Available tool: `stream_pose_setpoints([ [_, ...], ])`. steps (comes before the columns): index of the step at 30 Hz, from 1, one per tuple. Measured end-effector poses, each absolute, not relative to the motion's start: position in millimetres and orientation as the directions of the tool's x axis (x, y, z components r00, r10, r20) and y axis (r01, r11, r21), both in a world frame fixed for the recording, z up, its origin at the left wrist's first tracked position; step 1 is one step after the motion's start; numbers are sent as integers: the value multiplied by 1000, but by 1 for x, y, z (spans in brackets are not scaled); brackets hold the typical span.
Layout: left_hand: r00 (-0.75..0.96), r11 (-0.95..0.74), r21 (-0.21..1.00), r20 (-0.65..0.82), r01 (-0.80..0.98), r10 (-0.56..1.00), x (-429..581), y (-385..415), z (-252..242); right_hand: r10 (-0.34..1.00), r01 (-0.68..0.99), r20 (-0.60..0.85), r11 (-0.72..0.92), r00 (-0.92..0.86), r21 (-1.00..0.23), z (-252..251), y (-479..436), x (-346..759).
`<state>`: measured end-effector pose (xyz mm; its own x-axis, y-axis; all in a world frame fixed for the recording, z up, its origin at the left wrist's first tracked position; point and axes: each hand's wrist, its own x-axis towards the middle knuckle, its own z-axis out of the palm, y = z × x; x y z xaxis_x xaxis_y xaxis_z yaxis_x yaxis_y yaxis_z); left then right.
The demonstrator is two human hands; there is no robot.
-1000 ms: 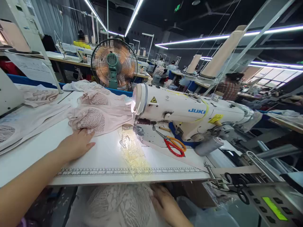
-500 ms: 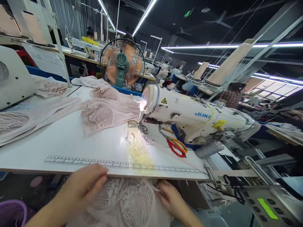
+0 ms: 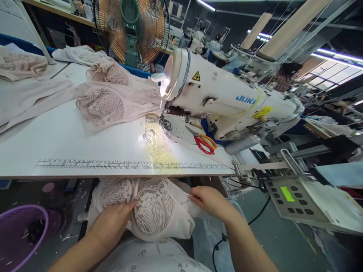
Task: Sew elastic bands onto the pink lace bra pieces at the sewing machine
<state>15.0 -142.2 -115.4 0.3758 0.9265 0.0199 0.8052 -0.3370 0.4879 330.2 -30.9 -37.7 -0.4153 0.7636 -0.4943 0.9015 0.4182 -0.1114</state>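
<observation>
A pale pink lace bra (image 3: 154,209) hangs below the table's front edge, over my lap, its patterned cups facing up. My left hand (image 3: 115,217) lies across the bra's middle, fingers closed on the fabric between the cups. At the other side, my right hand (image 3: 208,200) pinches the bra's edge near the strap and wing. Above them, a printed ruler (image 3: 133,164) runs along the table front. More lace bras (image 3: 103,105) lie on the white table (image 3: 65,139), left of the sewing machine (image 3: 221,87).
Red and orange-handled scissors (image 3: 204,143) lie by the machine bed, beside a grey thread cone (image 3: 242,144). A fan (image 3: 132,34) stands behind the table. A purple basket (image 3: 42,234) sits low at left. A control panel (image 3: 295,198) juts out at right.
My view has tilted down. My left hand has come down from the table edge onto the bra. My right hand still grips the bra's side, and more of the bra shows.
</observation>
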Motion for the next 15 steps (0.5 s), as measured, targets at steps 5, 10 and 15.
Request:
stream_pose_setpoints([
  [5, 329, -312, 687, 112, 656, 938, 1, -141, -90, 846, 931, -389, 340, -364, -132, -52, -36, 324],
  [10, 353, -378, 394, 137, 838, 926, 3, -135, -100, 786, 883, -416, 344, -457, -320, -80, -50, 288],
  [15, 415, -446, 227, 174, 866, 893, 12, -153, -139, 655, 738, -383, 430, -651, -519, -79, -64, 284],
])
